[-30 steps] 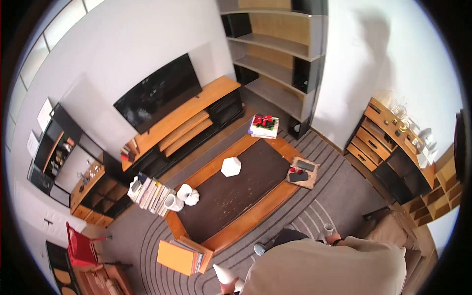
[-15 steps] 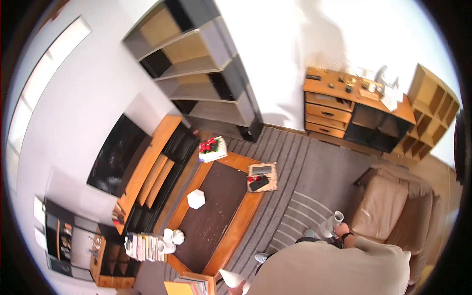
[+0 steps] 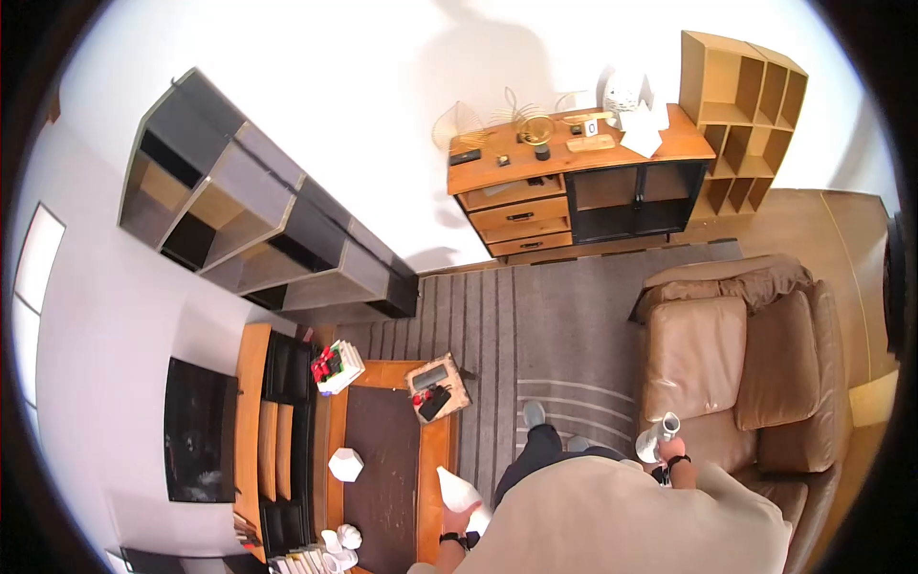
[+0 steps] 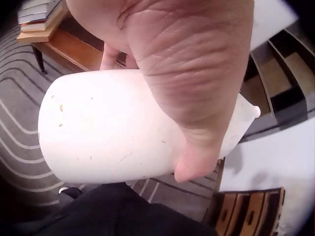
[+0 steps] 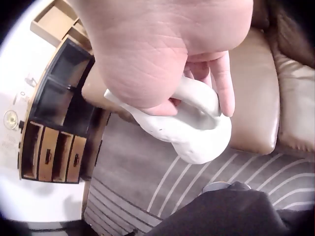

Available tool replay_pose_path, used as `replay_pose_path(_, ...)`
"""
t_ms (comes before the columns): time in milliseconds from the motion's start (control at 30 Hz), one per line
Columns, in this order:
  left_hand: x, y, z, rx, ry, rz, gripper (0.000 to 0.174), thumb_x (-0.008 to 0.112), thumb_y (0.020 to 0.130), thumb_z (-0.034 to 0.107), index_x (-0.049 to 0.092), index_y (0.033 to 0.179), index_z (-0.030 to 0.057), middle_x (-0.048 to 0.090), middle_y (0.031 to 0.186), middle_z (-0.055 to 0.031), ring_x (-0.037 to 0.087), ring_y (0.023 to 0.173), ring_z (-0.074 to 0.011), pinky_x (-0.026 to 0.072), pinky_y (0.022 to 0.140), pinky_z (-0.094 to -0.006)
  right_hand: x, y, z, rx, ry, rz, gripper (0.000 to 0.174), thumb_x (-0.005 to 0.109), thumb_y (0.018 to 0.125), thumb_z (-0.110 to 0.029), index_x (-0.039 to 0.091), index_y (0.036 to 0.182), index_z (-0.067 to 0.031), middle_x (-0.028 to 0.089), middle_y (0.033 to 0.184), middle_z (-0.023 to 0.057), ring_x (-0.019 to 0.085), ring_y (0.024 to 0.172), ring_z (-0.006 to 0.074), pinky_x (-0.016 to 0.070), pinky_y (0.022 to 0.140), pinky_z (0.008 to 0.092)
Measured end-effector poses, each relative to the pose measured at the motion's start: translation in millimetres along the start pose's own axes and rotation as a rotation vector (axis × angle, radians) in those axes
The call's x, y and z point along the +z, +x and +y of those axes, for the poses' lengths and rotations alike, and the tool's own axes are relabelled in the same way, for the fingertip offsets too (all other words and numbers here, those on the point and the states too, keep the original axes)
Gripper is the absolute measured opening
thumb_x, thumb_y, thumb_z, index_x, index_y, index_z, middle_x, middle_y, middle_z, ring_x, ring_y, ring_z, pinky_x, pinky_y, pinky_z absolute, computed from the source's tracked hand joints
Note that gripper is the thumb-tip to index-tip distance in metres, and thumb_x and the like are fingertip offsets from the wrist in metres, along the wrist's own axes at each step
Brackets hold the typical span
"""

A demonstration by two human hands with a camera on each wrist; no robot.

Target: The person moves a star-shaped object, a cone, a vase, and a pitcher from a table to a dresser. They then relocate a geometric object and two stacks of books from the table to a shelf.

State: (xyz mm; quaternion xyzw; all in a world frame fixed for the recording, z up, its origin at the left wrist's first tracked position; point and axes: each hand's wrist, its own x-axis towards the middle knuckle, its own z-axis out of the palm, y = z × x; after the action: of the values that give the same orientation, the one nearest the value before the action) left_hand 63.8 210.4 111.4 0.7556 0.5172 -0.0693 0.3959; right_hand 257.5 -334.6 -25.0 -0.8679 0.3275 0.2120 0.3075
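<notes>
My left hand (image 4: 187, 64) grips a white vase (image 4: 108, 123) with a wide rounded body and a narrow pointed neck, fingers and thumb around it. The vase lies sideways in the left wrist view, with small chips on its surface. In my right hand (image 5: 162, 44) is a white jug (image 5: 197, 145), with the fingers hooked around its handle. In the head view the jug's open mouth faces up, beside the brown sofa (image 3: 696, 356). The left hand and vase overlap the edge of the low coffee table (image 3: 437, 478) there.
Ahead stands a wooden sideboard (image 3: 521, 212) with wire ornaments and white decor on top, beside cubby shelving (image 3: 732, 120). A tall shelf unit (image 3: 277, 206) stands left. On the coffee table are a tray (image 3: 454, 383), a stack of books (image 3: 346, 368) and a white polyhedron (image 3: 346, 465).
The head view has swung right, from the television and coffee table toward the sideboard and sofa. The jug has come up into fuller view beside the sofa. Both hands keep their hold.
</notes>
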Motion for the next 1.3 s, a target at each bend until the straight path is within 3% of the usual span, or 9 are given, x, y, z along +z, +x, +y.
replay_pose_path(133,21,68,34,-0.037,-0.055,-0.197,0.12,0.092,0.052,0.037,0.024,0.14,-0.0066,0.04,0.139,-0.0232,0.041,0.129,-0.0315,0.0371,0.105,-0.0412,11,-1,35,0.097,-0.063,0.033,0.042,0.065,0.073,-0.034,0.067,0.083,0.0064,0.066,0.082,0.0266,0.066,0.085,0.0382,0.0529,0.074,0.0441)
replay_pose_path(167,31,89,36,0.045,-0.017,-0.158,0.109,0.092,0.053,0.033,0.032,0.136,-0.0062,0.049,0.13,-0.0202,0.05,0.118,-0.0289,0.0426,0.098,-0.0396,11,-2,36,0.209,-0.048,0.001,0.037,0.07,0.07,-0.032,0.07,0.088,0.0004,0.067,0.089,0.0238,0.065,0.089,0.0388,0.0528,0.076,0.0446)
replay_pose_path(200,40,108,40,0.127,0.021,-0.12,0.099,0.092,0.054,0.029,0.041,0.131,-0.0058,0.058,0.12,-0.0171,0.058,0.108,-0.0262,0.0481,0.091,-0.038,22,1,50,0.211,0.045,0.02,0.041,0.065,0.073,-0.034,0.067,0.082,0.0058,0.066,0.08,0.0257,0.067,0.081,0.0376,0.0532,0.07,0.0433)
replay_pose_path(400,72,180,147,0.134,0.115,-0.224,0.108,0.092,0.054,0.032,0.032,0.136,-0.0042,0.05,0.131,-0.0168,0.052,0.118,-0.0276,0.045,0.097,-0.0401,-12,-8,-18,0.257,-0.091,-0.112,0.044,0.065,0.074,-0.039,0.069,0.092,0.0004,0.066,0.092,0.0251,0.064,0.092,0.0378,0.051,0.078,0.0447)
replay_pose_path(533,103,238,200,0.186,-0.034,-0.298,0.095,0.091,0.053,0.038,0.043,0.123,-0.0059,0.058,0.119,-0.0173,0.058,0.109,-0.0257,0.0474,0.092,-0.0367,-21,37,-60,0.205,-0.144,-0.107,0.045,0.066,0.072,-0.038,0.068,0.091,0.0033,0.066,0.094,0.0265,0.064,0.093,0.0396,0.0504,0.081,0.0449)
replay_pose_path(667,93,217,355,0.243,-0.054,-0.318,0.078,0.091,0.056,0.025,0.051,0.116,-0.0037,0.063,0.111,-0.0144,0.061,0.104,-0.023,0.0498,0.087,-0.0355,-46,68,-144,-0.05,-0.014,0.149,0.038,0.066,0.073,-0.033,0.067,0.086,0.0024,0.066,0.082,0.0252,0.066,0.081,0.039,0.0515,0.072,0.0451)
replay_pose_path(933,159,279,485,0.586,0.152,-0.348,0.082,0.09,0.054,0.034,0.048,0.115,-0.0019,0.062,0.11,-0.0183,0.061,0.103,-0.03,0.0496,0.087,-0.0393,-123,137,-306,-0.205,0.233,0.284,0.034,0.066,0.072,-0.025,0.064,0.093,0.0027,0.064,0.085,0.0263,0.063,0.082,0.042,0.0484,0.072,0.0465)
replay_pose_path(1133,207,255,607,0.598,0.168,-0.311,0.081,0.089,0.055,0.036,0.049,0.115,-0.0005,0.062,0.111,-0.0185,0.061,0.106,-0.0311,0.0489,0.088,-0.0405,-181,221,-382,-0.154,0.181,0.181,0.034,0.063,0.073,-0.023,0.065,0.094,0.0036,0.066,0.088,0.0253,0.064,0.082,0.0399,0.0496,0.074,0.0437)
replay_pose_path(1300,243,231,702,0.658,0.126,-0.322,0.082,0.088,0.056,0.035,0.048,0.119,0.0013,0.062,0.115,-0.0169,0.06,0.107,-0.03,0.0486,0.09,-0.0393,-227,293,-425,-0.31,0.144,0.135,0.033,0.064,0.073,-0.024,0.065,0.093,0.0018,0.065,0.087,0.0233,0.064,0.083,0.0387,0.0501,0.074,0.0443)
